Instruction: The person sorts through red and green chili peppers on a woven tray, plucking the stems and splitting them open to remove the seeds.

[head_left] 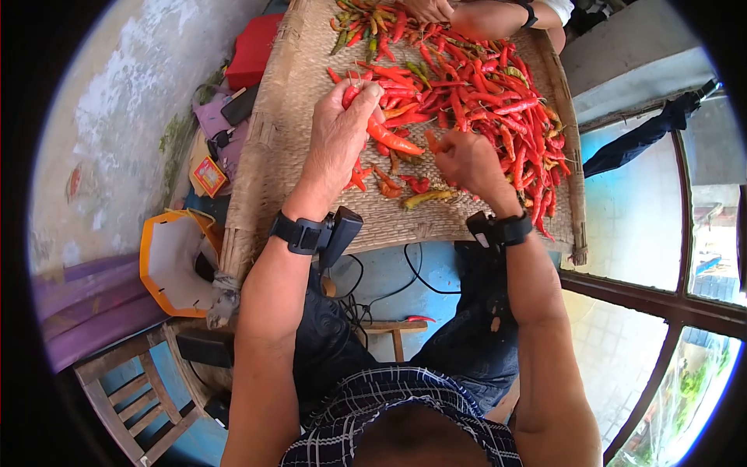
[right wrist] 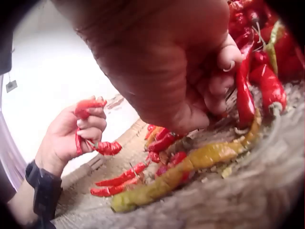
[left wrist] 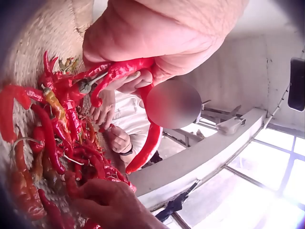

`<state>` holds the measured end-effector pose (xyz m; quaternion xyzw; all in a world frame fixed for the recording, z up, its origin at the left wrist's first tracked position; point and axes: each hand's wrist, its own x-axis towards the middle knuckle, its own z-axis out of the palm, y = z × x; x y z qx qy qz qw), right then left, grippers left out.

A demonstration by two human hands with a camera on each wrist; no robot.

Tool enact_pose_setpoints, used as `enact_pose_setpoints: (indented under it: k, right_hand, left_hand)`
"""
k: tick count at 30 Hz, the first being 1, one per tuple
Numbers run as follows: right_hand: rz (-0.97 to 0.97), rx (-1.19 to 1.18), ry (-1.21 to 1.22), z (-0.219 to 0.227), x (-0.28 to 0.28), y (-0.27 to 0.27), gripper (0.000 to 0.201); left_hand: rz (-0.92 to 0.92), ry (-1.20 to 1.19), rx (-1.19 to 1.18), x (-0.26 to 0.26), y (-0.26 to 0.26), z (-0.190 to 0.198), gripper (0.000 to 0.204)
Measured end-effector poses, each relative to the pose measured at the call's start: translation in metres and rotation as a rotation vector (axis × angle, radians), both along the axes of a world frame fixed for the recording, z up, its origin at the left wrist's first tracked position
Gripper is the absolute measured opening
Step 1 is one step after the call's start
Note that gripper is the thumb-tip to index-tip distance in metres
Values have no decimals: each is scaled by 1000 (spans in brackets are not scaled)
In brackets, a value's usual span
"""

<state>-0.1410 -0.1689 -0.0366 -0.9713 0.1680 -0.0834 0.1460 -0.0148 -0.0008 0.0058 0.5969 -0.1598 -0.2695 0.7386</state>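
Left hand (head_left: 336,128) curled round at least two red peppers (head_left: 393,139); right hand (head_left: 473,165), fingers curled, hold unclear, near one yellowish pepper (head_left: 429,198).

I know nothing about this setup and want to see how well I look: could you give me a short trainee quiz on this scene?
1. Multiple choice. What does the wearer's left hand hold?
A) A pair of scissors
B) Chili peppers
C) A cloth

2. True or false. There is a black band on the left wrist and another on the right wrist.

3. Fill in the blank. Seen from the wearer, a second person's hands are at the ____ end of the woven tray.

Key: 1. B; 2. True; 3. far
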Motion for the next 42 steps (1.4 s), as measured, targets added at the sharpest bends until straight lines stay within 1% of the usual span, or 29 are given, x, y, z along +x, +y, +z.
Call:
enact_pose_setpoints:
  k: [2,3,4,6,7,9,10,12,14,16,17,18,20,21,23,24,26,27,29,30,32,33,34,36,38,39,40,42]
  right_hand:
    - [-5,478,-115,16,-2,-12,18]
    - [6,664,-195,17,-4,-21,15]
    - [6,665,-193,22,-7,-32,15]
    - [-146,1218,-500,32,-14,-49,18]
    - [-148,1217,-501,32,-13,-51,18]
    - [-456,1430,-873,33,-11,-50,24]
    - [-457,1430,-874,31,-10,-44,24]
    - [-366,1035,-581,21,-3,-23,27]
    - [-6,579,-377,-8,13,-13,34]
    - [143,163,-289,-9,19,13,43]
    - [157,38,-204,-6,19,24,49]
    - [157,39,-205,-11,21,26,49]
    - [230,44,-164,-22,22,28,45]
    - [230,46,-163,-20,23,28,45]
    - [192,164,57,-14,25,27,39]
    - [191,164,55,-12,24,27,39]
    - [269,318,32,-6,19,30,28]
    - [275,317,33,1,17,31,28]
    - [206,582,51,14,10,31,20]
    - [209,585,56,15,6,28,20]
    - [235,418,-149,18,0,19,18]
    - [178,393,-119,19,-5,12,17]
    - [178,392,-119,20,-9,4,17]
    - [24,525,-172,23,-14,-16,17]
    - [-143,542,-305,27,-20,-35,19]
    - [-182,567,-530,30,-18,-35,23]
    - [-269,66,-619,37,-20,-37,27]
    - [-336,-494,-647,49,-21,-32,31]
  left_hand:
    - [24,-20,-22,4,1,0,22]
    - [38,-41,-42,5,2,0,21]
    - [38,-39,-42,5,2,0,21]
    - [48,-41,-48,5,1,0,21]
    - [45,-40,-49,5,0,1,21]
    - [47,-22,-62,4,0,1,20]
    - [45,-22,-61,4,-1,1,20]
    - [85,-12,-80,4,-1,0,18]
    - [98,-8,-82,4,-1,1,18]
    - [112,-4,-85,3,-1,2,17]
    - [117,2,-80,3,-1,3,17]
    - [123,8,-76,3,-1,3,17]
    - [114,-3,-74,4,-2,2,17]
    - [107,-12,-72,4,-2,0,17]
    - [100,-13,-72,5,-1,-1,16]
    - [92,-16,-76,5,-1,-1,16]
    - [94,-6,-61,6,-2,-1,16]
    - [103,9,-44,6,-1,0,16]
    - [111,-3,-62,5,1,2,16]
    - [108,-16,-80,5,1,2,16]
    - [114,-22,-105,7,2,1,17]
    - [116,-30,-131,7,2,1,17]
    - [115,-31,-132,8,2,1,17]
    - [128,-35,-124,8,2,2,17]
    - [122,-34,-122,7,1,2,17]
    - [121,-36,-120,7,0,2,18]
    - [120,-35,-121,6,0,2,18]
    - [132,-27,-98,5,0,3,17]
